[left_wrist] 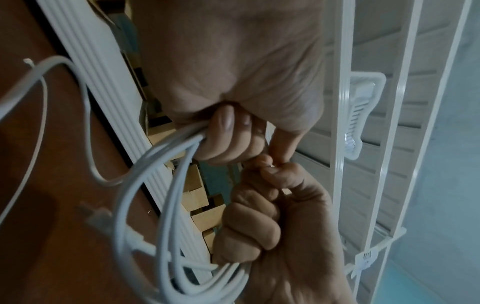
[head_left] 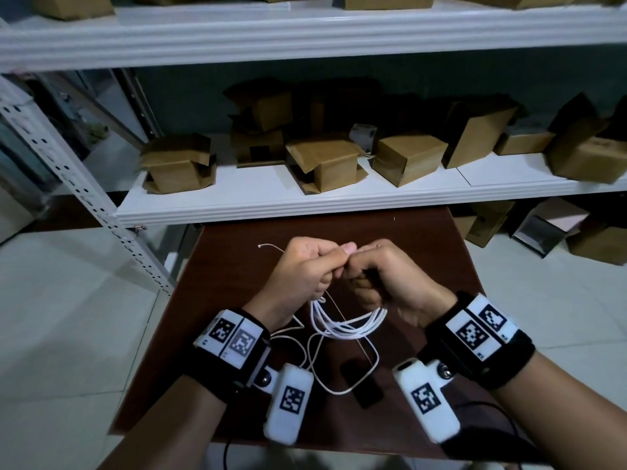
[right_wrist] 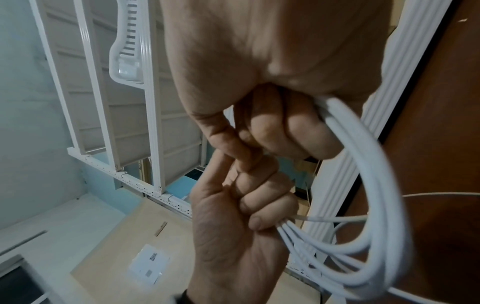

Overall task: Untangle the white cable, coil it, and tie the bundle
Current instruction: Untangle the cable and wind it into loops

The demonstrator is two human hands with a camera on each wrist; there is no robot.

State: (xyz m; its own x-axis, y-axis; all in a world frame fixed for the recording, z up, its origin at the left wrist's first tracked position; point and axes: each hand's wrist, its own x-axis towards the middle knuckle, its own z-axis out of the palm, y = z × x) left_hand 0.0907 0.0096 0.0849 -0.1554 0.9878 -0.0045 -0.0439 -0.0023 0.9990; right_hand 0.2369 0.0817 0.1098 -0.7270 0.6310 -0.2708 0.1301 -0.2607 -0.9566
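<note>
Head view showed both hands raised over the dark reddish-brown wooden table [head_left: 217, 266], knuckles nearly touching. The left hand [head_left: 298, 269] had its fingers curled round one side of the thin white cable [head_left: 342, 325], already gathered into several loops; the right hand [head_left: 383, 276] was clenched round the other side, so the bundle sagged between them. Thumbs and forefingers met at the top, pinching something too small to identify. A loose length trailed onto the table, and a free end [head_left: 260, 246] stuck out beyond the left hand.

The likely trouble: if either grip slackened while the tie was worked, the smooth loops could spring apart. The trailing length might also snag on the small black object [head_left: 364, 388] lying under it.

The white metal shelf edge [head_left: 305, 208] stood just beyond the hands, limiting forward reach; the table's sides offered more room.
</note>
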